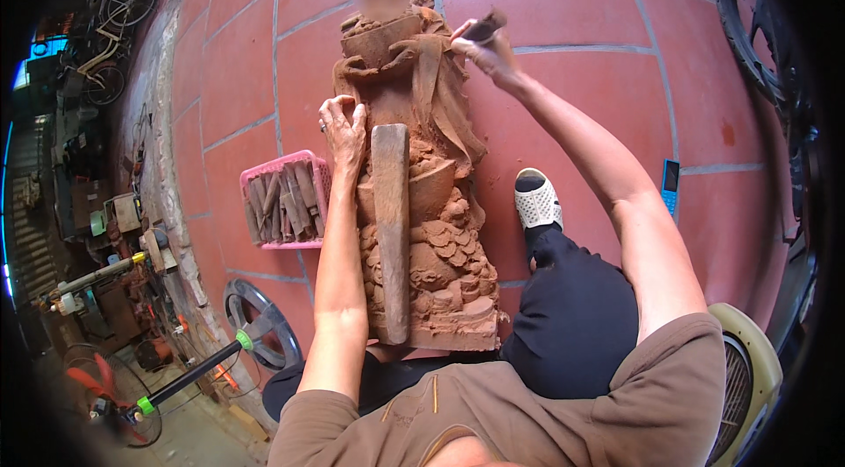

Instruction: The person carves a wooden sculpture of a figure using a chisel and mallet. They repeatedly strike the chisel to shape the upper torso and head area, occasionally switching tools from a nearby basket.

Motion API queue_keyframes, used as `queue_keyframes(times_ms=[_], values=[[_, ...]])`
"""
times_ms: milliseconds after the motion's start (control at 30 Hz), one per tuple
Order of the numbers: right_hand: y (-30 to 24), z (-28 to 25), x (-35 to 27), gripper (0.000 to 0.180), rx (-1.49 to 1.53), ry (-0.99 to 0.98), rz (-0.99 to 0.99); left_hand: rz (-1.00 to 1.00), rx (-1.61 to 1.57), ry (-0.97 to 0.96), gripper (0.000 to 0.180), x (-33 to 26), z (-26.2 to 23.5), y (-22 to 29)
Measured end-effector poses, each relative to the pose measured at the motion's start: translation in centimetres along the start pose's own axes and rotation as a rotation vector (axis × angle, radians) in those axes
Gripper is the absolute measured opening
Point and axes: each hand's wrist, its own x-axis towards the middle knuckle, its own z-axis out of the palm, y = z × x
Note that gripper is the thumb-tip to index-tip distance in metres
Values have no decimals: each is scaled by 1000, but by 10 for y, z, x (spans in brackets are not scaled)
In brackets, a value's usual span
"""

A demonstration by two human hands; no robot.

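Observation:
A reddish-brown carved wooden statue (431,194) lies lengthwise on the floor in front of me, with robe folds, joined hands and scale-like relief; its head end is farthest away. Resting along its body is a long, worn wooden mallet (393,229). My left hand (343,131), with a ring on one finger, is at the statue's left edge by the carved sleeve, its fingers loosely bent and the thumb apart. Above the statue's right shoulder, my right hand (493,56) is closed around a small dark piece (483,28), blurred, whose kind I cannot make out.
A pink plastic basket (319,163) full of wooden-handled tools stands left of the statue. Lower left are a dark wheel (264,326) on a rod and a red-bladed fan (97,379). A blue phone (670,187) lies right, below a tyre (744,27). Red tiles (563,0) cover the floor.

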Motion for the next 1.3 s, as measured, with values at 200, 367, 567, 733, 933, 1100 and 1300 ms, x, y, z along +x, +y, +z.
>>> queue_keyframes(times_ms=[200, 367, 567, 733, 933, 1100, 1300], values=[[7, 1, -5, 5, 221, 153, 64, -15, 2, 5, 28, -1, -2, 6], [3, 9, 15, 9, -9, 264, 23, -12, -29, 6, 27, 0, 2, 7], [-1, 5, -4, 5, 147, 81, 193, -31, -19, -22, 29, 0, -6, 3], [1, -4, 19, 14, 332, 178, 152, -14, -66, -167, 32, -4, -23, 11], [9, 2, -2, 8, 161, 95, 104, -143, -228, -249, 27, -35, -86, 71], [1, 7, -55, 8, 87, -77, 117, 113, 87, -528, 54, -68, -136, 128], [2, -10, -38, 10, 147, 44, 2, -23, 92, -769, 86, -117, -158, 152]])
